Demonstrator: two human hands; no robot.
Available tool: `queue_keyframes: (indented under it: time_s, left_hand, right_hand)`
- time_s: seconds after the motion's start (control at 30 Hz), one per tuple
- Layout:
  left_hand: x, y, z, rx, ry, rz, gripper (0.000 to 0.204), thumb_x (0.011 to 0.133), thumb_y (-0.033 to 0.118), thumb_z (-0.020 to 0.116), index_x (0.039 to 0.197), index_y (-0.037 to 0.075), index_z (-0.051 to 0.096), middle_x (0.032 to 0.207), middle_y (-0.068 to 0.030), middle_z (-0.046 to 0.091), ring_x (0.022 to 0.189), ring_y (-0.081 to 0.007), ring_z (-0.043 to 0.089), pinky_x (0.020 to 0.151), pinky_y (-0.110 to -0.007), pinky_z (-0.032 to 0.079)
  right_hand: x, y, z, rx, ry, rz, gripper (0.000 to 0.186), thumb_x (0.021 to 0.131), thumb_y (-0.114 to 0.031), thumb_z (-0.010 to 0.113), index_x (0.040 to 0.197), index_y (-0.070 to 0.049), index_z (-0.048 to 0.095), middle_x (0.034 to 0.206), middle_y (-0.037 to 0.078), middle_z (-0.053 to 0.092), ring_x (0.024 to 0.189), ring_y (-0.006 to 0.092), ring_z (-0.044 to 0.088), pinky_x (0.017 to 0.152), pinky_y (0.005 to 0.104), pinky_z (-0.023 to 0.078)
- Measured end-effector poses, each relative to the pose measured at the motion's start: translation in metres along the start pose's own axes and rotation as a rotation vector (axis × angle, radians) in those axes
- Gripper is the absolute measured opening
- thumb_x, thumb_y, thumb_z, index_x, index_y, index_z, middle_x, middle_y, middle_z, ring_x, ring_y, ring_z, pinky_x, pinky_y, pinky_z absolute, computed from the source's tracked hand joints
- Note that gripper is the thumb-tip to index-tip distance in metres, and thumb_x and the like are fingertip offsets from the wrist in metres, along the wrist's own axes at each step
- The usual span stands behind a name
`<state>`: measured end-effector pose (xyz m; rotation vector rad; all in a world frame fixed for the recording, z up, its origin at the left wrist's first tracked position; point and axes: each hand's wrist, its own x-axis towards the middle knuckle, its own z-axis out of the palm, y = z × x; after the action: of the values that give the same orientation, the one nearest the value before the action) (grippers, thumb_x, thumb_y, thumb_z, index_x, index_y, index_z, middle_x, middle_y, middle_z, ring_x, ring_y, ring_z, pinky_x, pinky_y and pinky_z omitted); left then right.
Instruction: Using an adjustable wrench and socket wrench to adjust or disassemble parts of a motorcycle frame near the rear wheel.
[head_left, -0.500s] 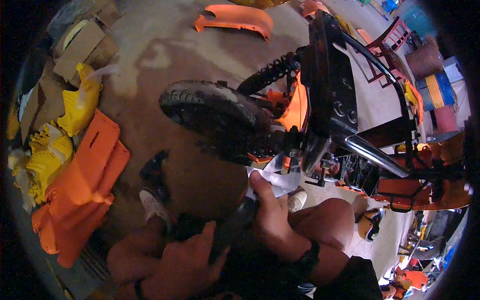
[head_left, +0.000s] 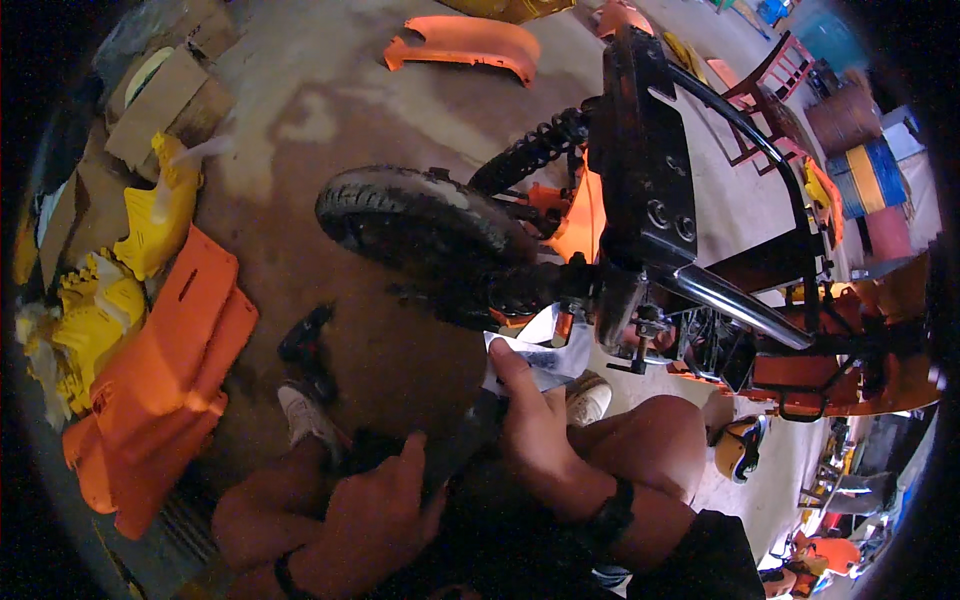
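Observation:
My right hand (head_left: 535, 415) is closed, its thumb pressing on a shiny whitish sheet-like piece (head_left: 552, 368); I cannot tell whether it is paper, film or metal. Lower and to the left, my left hand (head_left: 380, 510) is curled against a dark object (head_left: 455, 435) that reaches up toward the right hand. Shadow hides what that object is. Just beyond the sheet stands a motorcycle-like vehicle with a black frame (head_left: 640, 170), a dirty tyre (head_left: 400, 205) and a coil-spring shock absorber (head_left: 535, 150).
Orange plastic panels (head_left: 165, 380) and yellow moulded parts (head_left: 155, 215) lie at the left, near cardboard (head_left: 160, 115). Another orange panel (head_left: 465, 42) rests on the far floor. A red chair (head_left: 770, 90) and a blue-yellow drum (head_left: 870, 180) stand at the right.
My right hand and the whitish sheet have shifted slightly left, and the sheet's tilt has changed. The left hand stays nearly in place. The whole view has moved a little.

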<state>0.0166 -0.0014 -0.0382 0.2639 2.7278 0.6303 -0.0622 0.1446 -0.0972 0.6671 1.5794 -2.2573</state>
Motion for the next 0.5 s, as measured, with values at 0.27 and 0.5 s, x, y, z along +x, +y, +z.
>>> queue_keyframes:
  time_s: [0.27,0.5]
  left_hand:
    - [0.000,0.001,0.002,0.017,0.058,0.034,0.053,0.079,0.025,0.064,0.116,-0.007,0.046,0.067,-0.0170,0.061,0.052,-0.0291,0.061,0.045,-0.038,0.050]
    - [0.003,0.004,-0.008,0.048,0.010,-0.006,0.050,0.079,0.024,0.063,0.115,-0.006,0.047,0.069,-0.0187,0.062,0.054,-0.0305,0.062,0.046,-0.039,0.050]
  right_hand:
    - [-0.002,-0.001,0.002,0.032,-0.034,-0.024,0.036,0.087,-0.037,0.061,0.101,-0.004,0.056,0.093,0.003,0.058,0.086,0.0130,0.051,0.078,0.0301,0.043]
    - [-0.003,-0.002,0.007,0.016,-0.018,-0.083,0.032,0.087,-0.035,0.061,0.096,-0.004,0.058,0.089,0.002,0.058,0.081,0.0116,0.052,0.073,0.0285,0.043]
